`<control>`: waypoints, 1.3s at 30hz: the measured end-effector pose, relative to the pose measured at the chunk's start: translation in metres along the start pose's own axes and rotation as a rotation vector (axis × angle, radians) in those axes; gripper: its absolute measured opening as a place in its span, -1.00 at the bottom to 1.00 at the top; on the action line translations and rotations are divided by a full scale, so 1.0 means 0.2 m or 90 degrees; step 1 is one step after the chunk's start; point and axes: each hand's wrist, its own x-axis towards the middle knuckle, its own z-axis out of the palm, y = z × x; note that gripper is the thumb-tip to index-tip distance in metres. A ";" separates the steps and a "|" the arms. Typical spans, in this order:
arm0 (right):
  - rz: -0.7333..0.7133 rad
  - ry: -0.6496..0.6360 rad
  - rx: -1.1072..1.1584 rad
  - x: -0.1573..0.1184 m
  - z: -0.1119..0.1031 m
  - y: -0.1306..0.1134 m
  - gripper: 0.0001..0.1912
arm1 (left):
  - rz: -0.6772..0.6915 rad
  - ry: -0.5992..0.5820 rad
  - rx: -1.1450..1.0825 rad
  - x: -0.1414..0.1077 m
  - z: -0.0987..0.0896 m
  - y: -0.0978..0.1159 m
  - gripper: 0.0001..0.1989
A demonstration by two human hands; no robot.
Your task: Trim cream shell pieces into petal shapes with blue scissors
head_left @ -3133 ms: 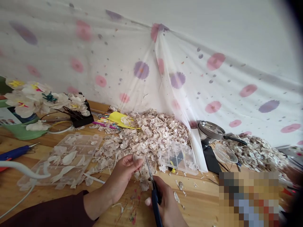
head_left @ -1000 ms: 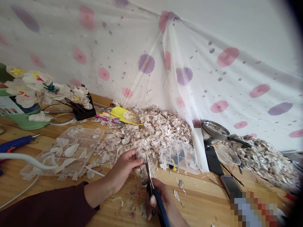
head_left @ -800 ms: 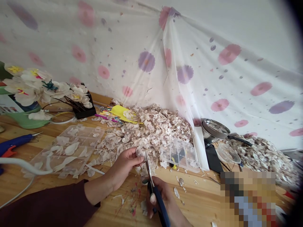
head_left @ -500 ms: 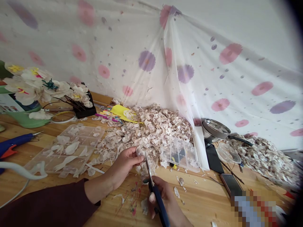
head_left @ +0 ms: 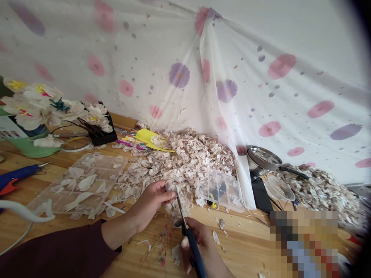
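Note:
Between its thumb and fingers, my left hand (head_left: 155, 199) pinches a small pale flake (head_left: 170, 185), partly hidden by the fingers. My right hand (head_left: 198, 243) is wrapped round the dark handles of a pair of scissors (head_left: 191, 241). The scissor blades point up and away, their tips at the edge of the flake. Behind both hands lies a large heap of pale, petal-like flakes (head_left: 199, 154). Left of my left hand, a clear divided tray (head_left: 62, 197) holds several larger pale pieces.
A glue gun (head_left: 20, 175) and white cable (head_left: 26, 211) lie at left, before a green pot (head_left: 34, 148) and pale flowers (head_left: 68, 108). Yellow paper (head_left: 150, 139) touches the heap. At right are a second clear tray (head_left: 232, 193), a metal pan (head_left: 263, 158) and another flake heap (head_left: 321, 193).
Both hands have shifted very slightly left in the view, along with much of the scene. The flake and scissors remain held.

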 end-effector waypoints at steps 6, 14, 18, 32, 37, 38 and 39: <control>0.001 -0.001 -0.019 0.00 0.01 0.01 -0.29 | -0.007 -0.003 -0.002 -0.01 0.00 0.02 -0.76; -0.029 0.036 -0.008 0.01 0.01 0.01 -0.31 | -0.032 0.056 -0.029 -0.02 0.02 0.03 -0.77; -0.076 0.058 -0.020 0.02 0.01 -0.01 -0.37 | -0.024 0.054 -0.028 -0.02 0.01 0.02 -0.80; -0.210 0.293 0.071 0.04 -0.02 -0.05 -0.45 | -0.183 -0.120 0.067 -0.12 0.07 -0.12 -0.79; -0.201 0.298 0.084 0.04 -0.01 -0.06 -0.46 | -0.193 -0.126 0.093 -0.12 0.06 -0.14 -0.81; -0.199 0.304 0.084 0.04 -0.01 -0.06 -0.46 | -0.194 -0.123 0.094 -0.12 0.06 -0.14 -0.82; -0.199 0.312 0.084 0.04 -0.01 -0.06 -0.46 | -0.197 -0.118 0.094 -0.12 0.06 -0.15 -0.82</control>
